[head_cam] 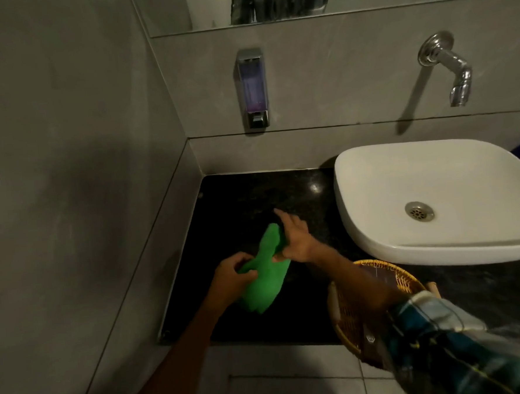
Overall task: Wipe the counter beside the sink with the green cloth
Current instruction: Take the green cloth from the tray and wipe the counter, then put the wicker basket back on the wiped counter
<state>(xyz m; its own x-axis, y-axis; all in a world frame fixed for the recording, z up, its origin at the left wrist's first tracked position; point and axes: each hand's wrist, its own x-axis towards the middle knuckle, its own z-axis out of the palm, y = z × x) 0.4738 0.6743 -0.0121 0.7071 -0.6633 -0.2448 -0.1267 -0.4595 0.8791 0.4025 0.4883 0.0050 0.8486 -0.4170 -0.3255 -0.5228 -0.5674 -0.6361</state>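
Lower centre: green cloth (265,272) held between both hands above the black counter (238,204); left hand (233,273) grips its lower-left edge, right hand (295,240) pinches its upper end.

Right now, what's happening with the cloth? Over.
Left hand and right hand both gripping green cloth over counter. Wicker basket near right arm.

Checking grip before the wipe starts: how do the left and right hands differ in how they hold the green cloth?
The left hand bunches the near-left end of the green cloth with curled fingers; the right hand holds the far end, index finger extended forward. The left forearm is bare; the right arm has a plaid sleeve. Both grip the cloth over the black counter.
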